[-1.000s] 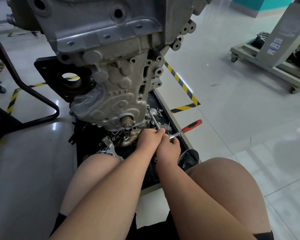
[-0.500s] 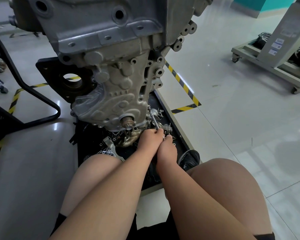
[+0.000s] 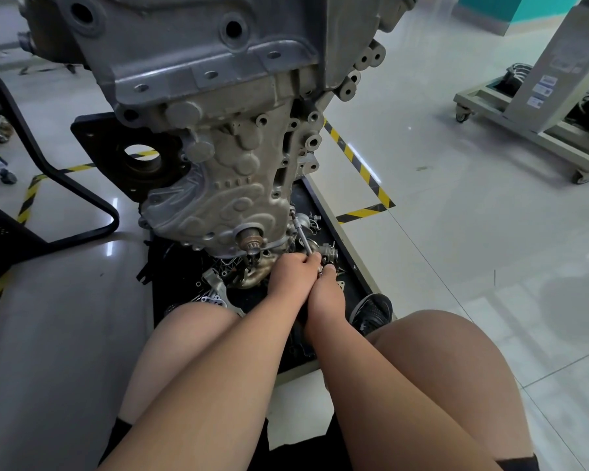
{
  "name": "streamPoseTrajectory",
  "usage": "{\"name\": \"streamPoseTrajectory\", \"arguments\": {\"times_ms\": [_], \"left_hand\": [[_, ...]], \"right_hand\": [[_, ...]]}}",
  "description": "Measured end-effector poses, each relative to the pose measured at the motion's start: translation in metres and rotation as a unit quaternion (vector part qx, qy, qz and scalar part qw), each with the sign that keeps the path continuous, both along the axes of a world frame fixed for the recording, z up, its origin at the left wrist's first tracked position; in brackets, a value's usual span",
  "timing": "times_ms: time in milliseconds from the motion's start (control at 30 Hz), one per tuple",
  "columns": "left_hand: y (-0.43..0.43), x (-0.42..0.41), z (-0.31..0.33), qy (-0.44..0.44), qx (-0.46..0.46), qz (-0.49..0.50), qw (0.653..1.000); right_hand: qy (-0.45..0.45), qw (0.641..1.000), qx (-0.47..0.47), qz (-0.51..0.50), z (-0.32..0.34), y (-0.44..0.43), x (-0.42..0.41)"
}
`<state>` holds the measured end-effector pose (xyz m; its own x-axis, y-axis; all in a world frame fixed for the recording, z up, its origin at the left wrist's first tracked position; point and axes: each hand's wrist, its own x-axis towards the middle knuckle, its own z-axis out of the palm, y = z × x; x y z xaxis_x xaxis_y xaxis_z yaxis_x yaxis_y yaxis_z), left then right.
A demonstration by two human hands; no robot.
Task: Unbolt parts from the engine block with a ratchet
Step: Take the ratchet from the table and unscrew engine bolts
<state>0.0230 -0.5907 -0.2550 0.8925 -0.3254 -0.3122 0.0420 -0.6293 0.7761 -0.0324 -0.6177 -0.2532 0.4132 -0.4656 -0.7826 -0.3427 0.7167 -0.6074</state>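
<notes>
Right hand (image 3: pixel 327 291) swung down, left hand (image 3: pixel 291 271) steady; both curl tight round slim steel ratchet (image 3: pixel 302 236)

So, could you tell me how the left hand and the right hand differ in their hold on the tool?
The left hand sits higher, nearer the engine block; the right hand is lower, closer to the camera. The left hand grips the foot of the extension bar, while the right hand curls over what seems to be the ratchet handle, hidden beneath it. Both show knuckles up and touch each other.
</notes>
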Motion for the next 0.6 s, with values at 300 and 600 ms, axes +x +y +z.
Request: {"name": "streamPoseTrajectory", "arguments": {"times_ms": [300, 600], "left_hand": [[-0.0008, 0.002, -0.001, -0.013, 0.001, -0.012, 1.0], [-0.0013, 0.0058, -0.003, 0.0, 0.003, -0.018, 1.0]], "right_hand": [[0.007, 0.996, -0.094, 0.0, -0.0009, -0.0032, 0.001], [-0.004, 0.988, -0.156, -0.021, -0.0031, -0.0017, 0.0013]]}}
